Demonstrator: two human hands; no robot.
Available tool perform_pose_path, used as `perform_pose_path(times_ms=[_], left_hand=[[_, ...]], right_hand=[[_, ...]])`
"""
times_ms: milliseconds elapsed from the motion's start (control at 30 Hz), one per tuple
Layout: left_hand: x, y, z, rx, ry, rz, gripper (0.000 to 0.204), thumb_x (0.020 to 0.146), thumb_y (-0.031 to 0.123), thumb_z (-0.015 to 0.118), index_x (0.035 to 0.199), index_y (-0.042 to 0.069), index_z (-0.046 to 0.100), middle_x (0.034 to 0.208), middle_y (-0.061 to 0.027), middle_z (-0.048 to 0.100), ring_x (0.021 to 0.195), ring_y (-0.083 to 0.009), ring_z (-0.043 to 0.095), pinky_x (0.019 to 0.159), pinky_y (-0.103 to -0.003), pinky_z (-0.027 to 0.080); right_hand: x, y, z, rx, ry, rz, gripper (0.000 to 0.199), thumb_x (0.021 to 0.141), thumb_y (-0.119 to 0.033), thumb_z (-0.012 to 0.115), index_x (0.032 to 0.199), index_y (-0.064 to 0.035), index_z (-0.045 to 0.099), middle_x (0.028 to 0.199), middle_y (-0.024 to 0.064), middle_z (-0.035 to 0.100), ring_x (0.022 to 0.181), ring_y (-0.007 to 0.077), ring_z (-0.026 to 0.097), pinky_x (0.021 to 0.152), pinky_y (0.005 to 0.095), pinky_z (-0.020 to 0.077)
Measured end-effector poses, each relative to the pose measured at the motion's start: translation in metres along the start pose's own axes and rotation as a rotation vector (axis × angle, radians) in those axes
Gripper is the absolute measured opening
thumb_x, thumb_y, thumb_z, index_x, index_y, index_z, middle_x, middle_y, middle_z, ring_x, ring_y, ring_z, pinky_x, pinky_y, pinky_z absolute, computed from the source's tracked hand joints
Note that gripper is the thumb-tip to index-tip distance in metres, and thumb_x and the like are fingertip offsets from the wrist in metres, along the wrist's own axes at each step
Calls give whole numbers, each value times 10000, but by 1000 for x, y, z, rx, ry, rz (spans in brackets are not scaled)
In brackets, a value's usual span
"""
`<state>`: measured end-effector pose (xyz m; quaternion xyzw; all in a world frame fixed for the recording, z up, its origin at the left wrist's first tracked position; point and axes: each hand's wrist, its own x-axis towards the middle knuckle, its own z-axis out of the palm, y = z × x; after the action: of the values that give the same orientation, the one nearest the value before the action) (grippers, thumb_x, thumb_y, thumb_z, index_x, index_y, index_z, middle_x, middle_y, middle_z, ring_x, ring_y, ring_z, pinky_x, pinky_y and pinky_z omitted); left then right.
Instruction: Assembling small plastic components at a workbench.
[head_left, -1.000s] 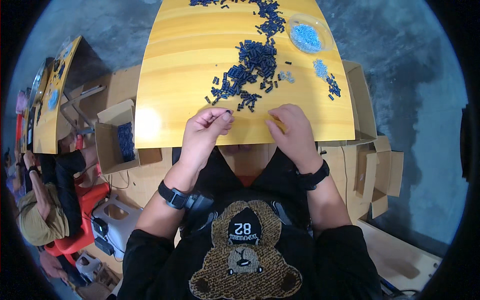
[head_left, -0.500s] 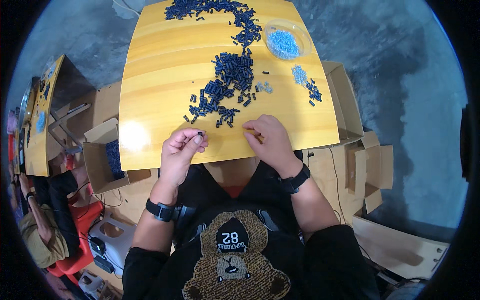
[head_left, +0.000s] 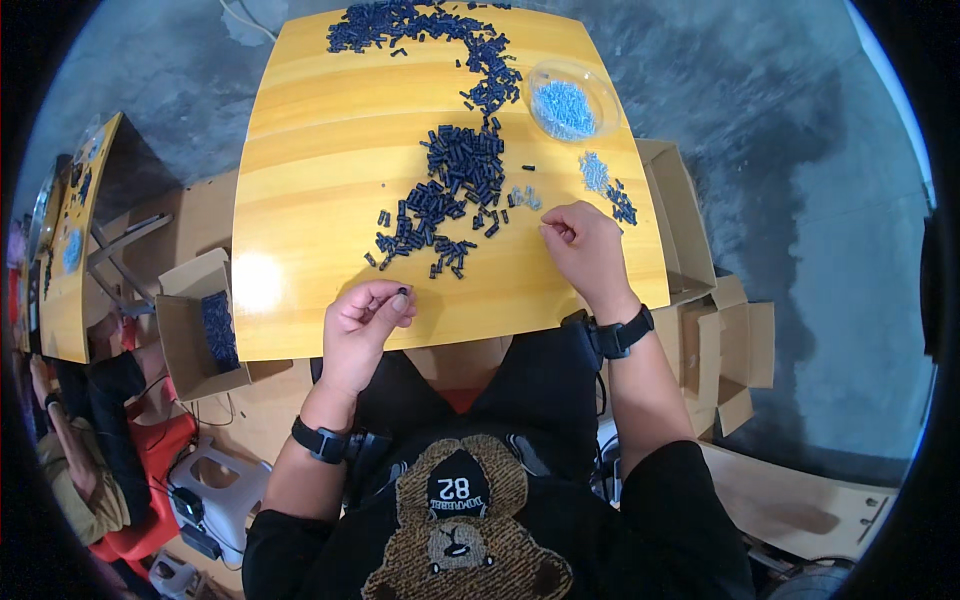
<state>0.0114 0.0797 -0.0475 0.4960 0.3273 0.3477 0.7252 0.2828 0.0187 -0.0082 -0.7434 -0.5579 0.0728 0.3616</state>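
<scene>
Near the front edge of the table, my left hand (head_left: pixel 362 322) is closed, with a small black part (head_left: pixel 403 291) pinched between thumb and forefinger. My right hand (head_left: pixel 585 245) has its fingers curled together; whether anything is in them is hidden. It hovers just to the right of a few small clear pieces (head_left: pixel 527 198). Beyond my left hand spreads a heap of short black tubular parts (head_left: pixel 465 165). A small group of black parts (head_left: pixel 623 205) lies past my right hand, touching a little pile of pale blue-grey pieces (head_left: pixel 594 171).
On the yellow wooden table (head_left: pixel 310 190) stands a clear round tub (head_left: pixel 608 112) of light blue pieces. More black parts (head_left: pixel 375 28) trail across the far edge. Cardboard boxes flank the table, one (head_left: pixel 190 345) holding dark parts. Another person (head_left: pixel 80 470) sits at a table on the left.
My right hand has moved to the right and farther out, and its fingers have drawn together. My left hand stays nearly still with the black part. The view has tilted slightly.
</scene>
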Motion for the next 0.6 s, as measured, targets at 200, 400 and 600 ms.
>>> perform_pose_path(times_ms=[200, 400, 600], left_hand=[[1, 0, 1, -57, 32, -22, 110, 858, 51, 575, 941, -15, 603, 846, -66, 640, 750, -117, 607, 688, -241, 497], [1, 2, 2, -28, 48, -31, 96, 852, 31, 576, 931, -16, 605, 822, -75, 641, 736, -120, 611, 679, -240, 504], [1, 1, 1, -55, 32, -27, 97, 852, 27, 571, 932, -20, 603, 832, -84, 641, 734, -126, 613, 683, -247, 509]], right_hand=[[24, 8, 1, -92, -90, -1, 44, 701, -41, 609, 723, -4, 600, 694, 139, 582, 682, 296, 575, 616, 363, 470], [37, 13, -1, -151, -86, -60, 27, 706, -32, 596, 702, -6, 591, 700, 142, 579, 690, 320, 571, 623, 378, 471], [40, 20, 2, -172, -149, -89, 14, 708, -25, 588, 705, -12, 590, 726, 150, 586, 712, 322, 574, 632, 386, 472]])
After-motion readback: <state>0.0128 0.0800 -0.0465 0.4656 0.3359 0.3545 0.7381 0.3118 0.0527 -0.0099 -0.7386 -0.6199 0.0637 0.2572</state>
